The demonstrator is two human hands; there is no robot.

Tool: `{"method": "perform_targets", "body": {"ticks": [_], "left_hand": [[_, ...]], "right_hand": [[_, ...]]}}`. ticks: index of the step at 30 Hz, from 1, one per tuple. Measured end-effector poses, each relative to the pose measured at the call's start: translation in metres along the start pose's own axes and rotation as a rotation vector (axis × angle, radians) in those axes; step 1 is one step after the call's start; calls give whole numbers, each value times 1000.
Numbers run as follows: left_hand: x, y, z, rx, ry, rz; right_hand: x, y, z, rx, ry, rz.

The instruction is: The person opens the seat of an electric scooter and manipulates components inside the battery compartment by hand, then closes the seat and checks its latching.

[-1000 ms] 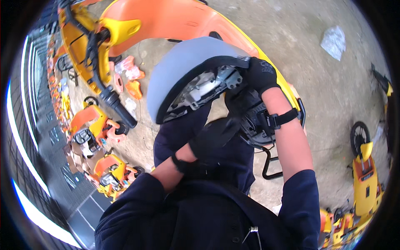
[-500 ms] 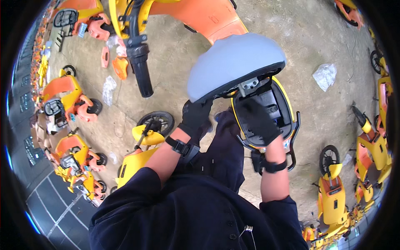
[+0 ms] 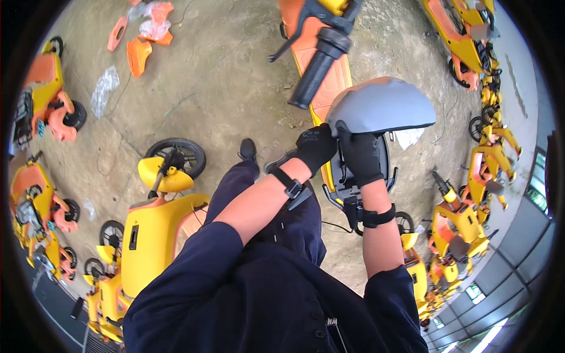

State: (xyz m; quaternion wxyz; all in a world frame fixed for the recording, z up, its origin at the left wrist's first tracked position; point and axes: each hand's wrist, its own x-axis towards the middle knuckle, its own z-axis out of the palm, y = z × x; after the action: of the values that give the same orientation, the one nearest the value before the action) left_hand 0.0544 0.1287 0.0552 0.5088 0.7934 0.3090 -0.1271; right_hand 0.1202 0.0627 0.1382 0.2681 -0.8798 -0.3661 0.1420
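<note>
In black gloves, both of my hands are at the near left edge of a grey scooter seat [image 3: 382, 106], which is tilted up. My left hand [image 3: 318, 147] is closed on the seat's left corner. Right beside it, my right hand [image 3: 360, 157] grips the lower edge with the thumb pressed on the grey covering; its other fingers are hidden under the seat. Below the seat the black storage compartment [image 3: 336, 176] lies partly exposed, mostly covered by my right hand. The scooter's orange footboard [image 3: 318, 56] and black handlebar grip [image 3: 318, 73] are just beyond.
A yellow scooter [image 3: 153, 235] with its front wheel [image 3: 187, 154] stands close at my left. More yellow and orange scooters line both sides. Orange body panels [image 3: 139, 56] and clear plastic wrap [image 3: 106, 88] lie on the concrete floor at the far left.
My right hand has left the storage compartment and come up to the seat's edge. My left hand is now right beside it. The whole view has shifted, and the seat remains raised.
</note>
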Motion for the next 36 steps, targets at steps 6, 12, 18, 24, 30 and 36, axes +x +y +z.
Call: {"method": "perform_targets", "body": {"ticks": [6, 12, 18, 24, 30, 36], "left_hand": [[-9, 17, -11, -63, -64, -23], [4, 4, -7, -53, -22, 98], [0, 7, -2, -59, -1, 56], [0, 1, 2, -76, 33, 84], [-2, 9, 1, 177, 81, 90], [-3, -14, 5, 196, 156, 152]], "right_hand": [[-5, 0, -6, 154, -110, 337], [-3, -3, -6, 171, -120, 378], [-6, 11, -2, 173, -83, 305], [-7, 1, -4, 203, -162, 365], [-12, 12, 2, 37, -99, 139], [3, 6, 18, 21, -107, 182]]}}
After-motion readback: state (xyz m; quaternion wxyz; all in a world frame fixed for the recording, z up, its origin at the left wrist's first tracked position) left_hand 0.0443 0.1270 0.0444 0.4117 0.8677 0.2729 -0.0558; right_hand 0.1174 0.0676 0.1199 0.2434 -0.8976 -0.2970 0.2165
